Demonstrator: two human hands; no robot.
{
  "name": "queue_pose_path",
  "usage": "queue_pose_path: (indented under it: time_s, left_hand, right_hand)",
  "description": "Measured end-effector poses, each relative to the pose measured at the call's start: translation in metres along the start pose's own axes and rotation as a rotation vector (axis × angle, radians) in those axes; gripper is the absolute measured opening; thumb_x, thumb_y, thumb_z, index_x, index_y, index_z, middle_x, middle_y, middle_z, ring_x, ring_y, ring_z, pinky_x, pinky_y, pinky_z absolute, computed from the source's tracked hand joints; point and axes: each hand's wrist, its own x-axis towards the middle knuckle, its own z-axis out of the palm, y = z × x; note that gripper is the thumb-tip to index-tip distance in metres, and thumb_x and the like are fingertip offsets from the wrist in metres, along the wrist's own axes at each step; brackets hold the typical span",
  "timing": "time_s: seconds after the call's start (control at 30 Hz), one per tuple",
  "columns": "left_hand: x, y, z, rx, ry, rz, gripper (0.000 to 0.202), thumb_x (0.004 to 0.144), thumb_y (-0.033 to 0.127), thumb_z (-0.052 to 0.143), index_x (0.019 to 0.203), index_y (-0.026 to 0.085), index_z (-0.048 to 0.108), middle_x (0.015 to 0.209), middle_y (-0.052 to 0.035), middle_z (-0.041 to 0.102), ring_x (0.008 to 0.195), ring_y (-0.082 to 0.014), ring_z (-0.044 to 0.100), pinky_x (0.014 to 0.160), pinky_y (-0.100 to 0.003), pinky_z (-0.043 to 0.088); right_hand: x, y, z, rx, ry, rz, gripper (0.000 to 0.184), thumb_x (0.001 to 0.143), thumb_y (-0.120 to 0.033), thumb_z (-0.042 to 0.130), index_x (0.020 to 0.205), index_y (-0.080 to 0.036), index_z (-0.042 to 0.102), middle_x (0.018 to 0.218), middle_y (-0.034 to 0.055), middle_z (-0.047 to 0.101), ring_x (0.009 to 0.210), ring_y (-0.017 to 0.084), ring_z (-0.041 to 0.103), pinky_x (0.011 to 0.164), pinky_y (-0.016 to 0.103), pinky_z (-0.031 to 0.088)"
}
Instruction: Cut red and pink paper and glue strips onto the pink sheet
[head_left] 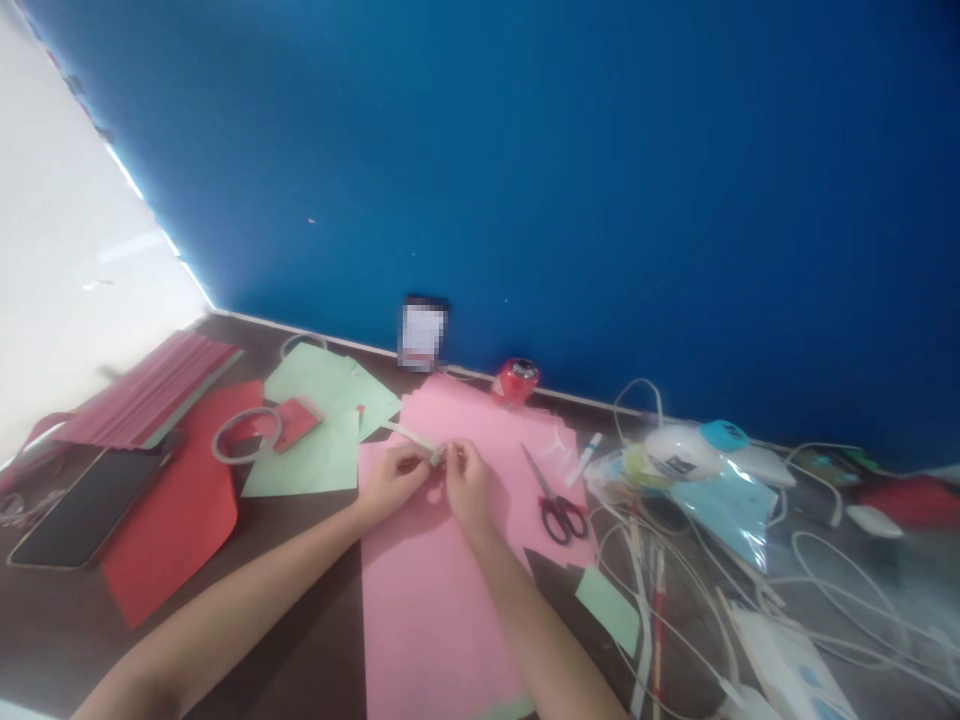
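Both my hands meet over a large pink paper sheet (427,600) on the dark table. My left hand (394,475) and my right hand (465,482) each pinch one narrow pale green paper strip (414,437) that sticks out up and to the left from between the fingers. The fingertips of the two hands almost touch. Black-handled scissors (559,505) lie shut on the pink sheet just right of my right hand.
Light green sheets (319,420), a red sheet (180,500), a tape ring (246,436), a dark phone (90,505) and a pleated red paper (150,390) lie left. A red tape dispenser (516,379) stands by the blue wall. White cables (825,590), a glue stick (585,457) and plastic bags clutter the right.
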Motion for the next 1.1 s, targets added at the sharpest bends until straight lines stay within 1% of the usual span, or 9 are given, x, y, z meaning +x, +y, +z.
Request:
queue_pose_path:
  time_s: [0.23, 0.33, 0.43, 0.57, 0.73, 0.8, 0.9, 1.0, 1.1]
  left_hand:
    - [-0.001, 0.005, -0.007, -0.167, -0.067, -0.003, 0.015, 0.076, 0.025, 0.055, 0.066, 0.017, 0.062, 0.076, -0.0046, 0.066, 0.076, -0.0174, 0.06, 0.075, -0.031, 0.047]
    - [-0.001, 0.001, -0.01, -0.234, -0.085, -0.029, 0.015, 0.073, 0.026, 0.056, 0.061, 0.017, 0.059, 0.069, -0.003, 0.063, 0.073, -0.0173, 0.058, 0.074, -0.032, 0.046]
    - [0.002, -0.006, -0.013, -0.383, -0.093, -0.031, 0.015, 0.067, 0.023, 0.056, 0.054, 0.017, 0.055, 0.066, -0.0024, 0.058, 0.07, -0.0168, 0.055, 0.072, -0.032, 0.044]
    - [0.009, -0.011, -0.018, -0.602, -0.118, -0.068, 0.015, 0.062, 0.023, 0.052, 0.049, 0.017, 0.049, 0.061, -0.0029, 0.052, 0.061, -0.0145, 0.05, 0.063, -0.031, 0.042]
    - [0.013, -0.008, -0.022, -0.768, -0.013, -0.214, 0.012, 0.058, 0.023, 0.048, 0.047, 0.017, 0.046, 0.062, -0.0042, 0.049, 0.054, -0.0119, 0.043, 0.047, -0.025, 0.034]
    - [0.013, -0.008, -0.022, -0.833, -0.015, -0.236, 0.011, 0.056, 0.02, 0.048, 0.046, 0.016, 0.047, 0.06, -0.004, 0.048, 0.054, -0.0117, 0.042, 0.048, -0.025, 0.035]
    - [0.012, -0.007, -0.02, -0.947, -0.095, -0.236, 0.01, 0.054, 0.017, 0.05, 0.045, 0.014, 0.05, 0.058, -0.0039, 0.048, 0.056, -0.0118, 0.044, 0.052, -0.025, 0.037]
    - [0.011, -0.007, -0.021, -1.046, -0.161, -0.236, 0.01, 0.054, 0.015, 0.051, 0.045, 0.013, 0.052, 0.057, -0.0042, 0.049, 0.054, -0.0116, 0.045, 0.051, -0.024, 0.035]
    - [0.011, -0.006, -0.022, -1.085, -0.155, -0.241, 0.01, 0.054, 0.014, 0.05, 0.045, 0.013, 0.053, 0.058, -0.0051, 0.05, 0.055, -0.0125, 0.047, 0.051, -0.024, 0.036]
  right_hand:
    - [0.011, 0.009, -0.001, 0.373, 0.054, 0.15, 0.024, 0.083, -0.045, 0.044, 0.083, -0.021, 0.048, 0.063, -0.0019, 0.056, 0.054, 0.013, 0.057, 0.053, 0.025, 0.048]
    - [0.013, 0.01, -0.001, 0.497, 0.067, 0.187, 0.025, 0.081, -0.044, 0.05, 0.082, -0.02, 0.048, 0.06, -0.0042, 0.053, 0.048, 0.01, 0.053, 0.047, 0.021, 0.044]
    - [0.014, 0.007, -0.004, 0.572, 0.115, 0.216, 0.024, 0.078, -0.042, 0.055, 0.081, -0.019, 0.049, 0.057, -0.0052, 0.052, 0.045, 0.009, 0.05, 0.044, 0.021, 0.042]
    - [0.025, 0.006, -0.022, 0.515, 0.295, 0.209, 0.021, 0.076, -0.039, 0.056, 0.079, -0.019, 0.05, 0.056, -0.0049, 0.055, 0.047, 0.01, 0.054, 0.046, 0.022, 0.044]
    - [0.049, 0.011, -0.07, 0.376, 0.544, 0.158, 0.019, 0.075, -0.036, 0.053, 0.071, -0.018, 0.049, 0.055, -0.0029, 0.057, 0.047, 0.01, 0.055, 0.05, 0.023, 0.045]
    - [0.051, 0.012, -0.087, 0.272, 0.583, 0.123, 0.021, 0.076, -0.038, 0.051, 0.073, -0.018, 0.05, 0.055, -0.0026, 0.057, 0.047, 0.011, 0.056, 0.05, 0.023, 0.046]
    - [0.047, 0.01, -0.1, 0.092, 0.623, 0.058, 0.026, 0.079, -0.042, 0.049, 0.081, -0.016, 0.052, 0.058, -0.0015, 0.058, 0.048, 0.012, 0.058, 0.048, 0.023, 0.046]
    - [0.04, 0.009, -0.1, 0.005, 0.629, 0.042, 0.03, 0.08, -0.046, 0.047, 0.082, -0.016, 0.052, 0.06, -0.0002, 0.059, 0.049, 0.012, 0.059, 0.047, 0.024, 0.047]
    - [0.037, 0.009, -0.098, 0.017, 0.612, 0.058, 0.032, 0.08, -0.048, 0.046, 0.076, -0.017, 0.05, 0.06, 0.0005, 0.059, 0.05, 0.013, 0.059, 0.048, 0.025, 0.048]
